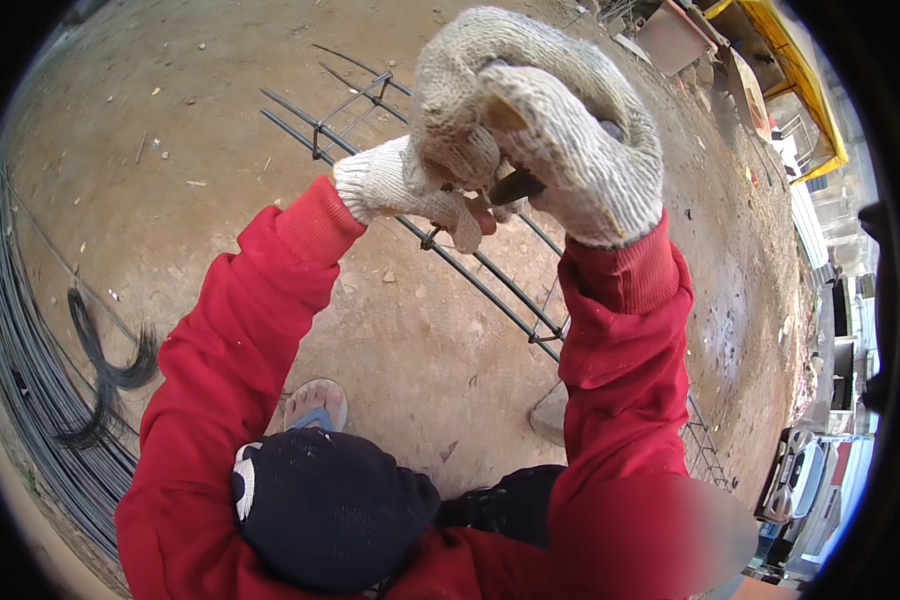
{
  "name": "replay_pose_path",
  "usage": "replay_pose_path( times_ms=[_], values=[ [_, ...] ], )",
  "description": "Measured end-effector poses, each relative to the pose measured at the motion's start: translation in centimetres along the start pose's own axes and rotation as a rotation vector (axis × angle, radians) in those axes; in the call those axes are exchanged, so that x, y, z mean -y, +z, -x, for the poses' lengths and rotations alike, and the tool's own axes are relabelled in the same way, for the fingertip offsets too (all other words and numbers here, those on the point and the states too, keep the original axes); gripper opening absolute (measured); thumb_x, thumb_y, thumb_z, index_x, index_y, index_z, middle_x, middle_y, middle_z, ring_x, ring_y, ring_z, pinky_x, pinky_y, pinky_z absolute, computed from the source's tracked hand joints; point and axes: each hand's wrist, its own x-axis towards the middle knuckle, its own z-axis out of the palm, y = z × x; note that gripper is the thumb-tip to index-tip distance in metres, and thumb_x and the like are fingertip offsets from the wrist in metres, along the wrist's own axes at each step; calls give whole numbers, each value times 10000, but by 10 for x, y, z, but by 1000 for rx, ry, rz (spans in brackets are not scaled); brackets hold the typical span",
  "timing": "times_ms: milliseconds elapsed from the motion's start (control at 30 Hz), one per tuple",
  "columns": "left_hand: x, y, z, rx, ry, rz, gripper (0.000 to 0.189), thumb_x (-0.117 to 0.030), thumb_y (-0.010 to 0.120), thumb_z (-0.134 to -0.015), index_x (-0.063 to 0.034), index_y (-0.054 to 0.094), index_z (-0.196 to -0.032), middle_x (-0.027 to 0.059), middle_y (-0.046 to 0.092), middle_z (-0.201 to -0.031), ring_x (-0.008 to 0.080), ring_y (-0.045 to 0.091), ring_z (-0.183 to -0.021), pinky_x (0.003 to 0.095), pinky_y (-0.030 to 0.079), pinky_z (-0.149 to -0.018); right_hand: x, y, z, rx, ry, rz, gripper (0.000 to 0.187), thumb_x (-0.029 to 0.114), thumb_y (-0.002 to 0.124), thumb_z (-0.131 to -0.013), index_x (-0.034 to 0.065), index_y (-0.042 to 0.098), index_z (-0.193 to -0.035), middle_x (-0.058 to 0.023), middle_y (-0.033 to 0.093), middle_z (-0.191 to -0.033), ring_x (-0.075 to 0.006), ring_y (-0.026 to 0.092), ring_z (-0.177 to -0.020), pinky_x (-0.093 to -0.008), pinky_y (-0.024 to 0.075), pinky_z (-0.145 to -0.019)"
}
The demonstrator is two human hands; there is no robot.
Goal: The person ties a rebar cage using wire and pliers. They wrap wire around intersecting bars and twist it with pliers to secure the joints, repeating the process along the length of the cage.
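Both of my hands wear off-white knitted work gloves. My right hand (577, 142) is close to the camera, its fingers curled around a dark object (517, 187) of which only a blunt end shows; it may be a tool handle. Behind it is my left hand (390, 180), partly covered, with the thumb low and a bare fingertip poking out of the glove. That hand is over a rebar cage (450, 259), at its upper bars. Whether it grips anything is hidden. The cage has long parallel steel bars joined by square stirrups, and runs diagonally down to the right.
A bundle of long steel rods (15, 300) lies along the left, with a bent hank of thin wire (105, 367) beside it. A pale block (551, 416) is under the cage. My foot in a flip-flop (315, 409) stands on bare earth. A parked vehicle (791, 480) shows far right.
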Motion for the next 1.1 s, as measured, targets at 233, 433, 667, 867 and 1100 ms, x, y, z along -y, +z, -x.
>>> replay_pose_path(
  times_ms=[233,433,667,867,1100],
  values=[
    [-8,69,21,-760,107,-331,860,-290,881,-724,-13,428,-1401,210,578,-1293,296,585,-1220,377,513,-986,3,57,-46,-761,-88,663,278,279,713,-904,15,657,-839,-125,657,-725,-206,638,-622,-344,507,-551],
    [-6,72,-32,-996,244,-502,564,-294,735,-853,-52,526,-1319,160,658,-1172,286,676,-1034,356,559,-848,28,67,-31,-1083,228,685,464,469,714,-898,15,625,-875,-103,657,-740,-181,676,-760,-326,542,-690],
    [-31,19,-2,-315,94,436,344,-92,815,-776,-16,700,-1091,101,735,-965,153,697,-806,296,570,-728,101,24,-9,-199,119,1239,603,438,791,-820,41,658,-1254,-138,707,-1135,-192,695,-1024,-344,551,-863],
    [-27,-7,-22,184,68,586,457,10,836,-640,16,672,-1066,124,713,-931,182,669,-722,335,569,-667,68,14,-50,156,74,464,439,438,742,-866,63,742,-1093,-81,721,-998,-145,675,-808,-288,554,-734],
    [-59,5,-8,-275,17,108,584,-148,807,-774,-12,569,-1289,135,689,-1149,231,674,-1024,321,520,-897,41,31,-71,-675,252,1013,398,437,652,-917,44,679,-973,-174,697,-833,-304,672,-716,-387,537,-700]
  ],
)
